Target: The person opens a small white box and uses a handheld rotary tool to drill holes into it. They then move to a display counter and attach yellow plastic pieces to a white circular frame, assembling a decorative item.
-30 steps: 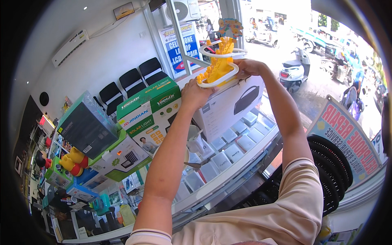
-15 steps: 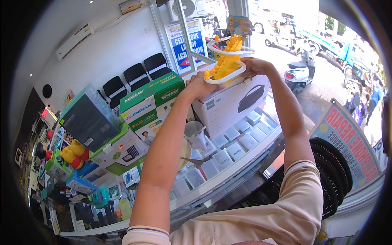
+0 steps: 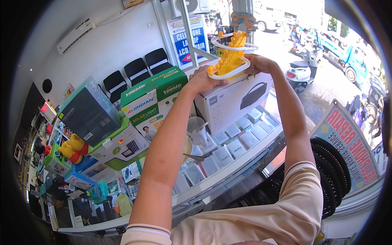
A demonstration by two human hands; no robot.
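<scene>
A yellow stair-climbing track toy with a white looped rail and small yellow figures on its steps stands on top of a white box printed with a dark speaker. My left hand closes on the toy's base at its left side, thumb toward the near loop. On the other side, my right hand has its fingers curled round the toy's right edge, partly hidden behind the rail. A colourful flat cutout shows at the toy's top.
Beneath the box runs a glass display counter holding several small pale cases. Left of the box are a clear cup, a spoon, a green solar-light box and a dark box. Black stacked stools stand at the right.
Toy, box and hands appear slightly lower and farther right as the view shifts. Both hands stay on the toy. Outside, a blue vehicle has moved.
</scene>
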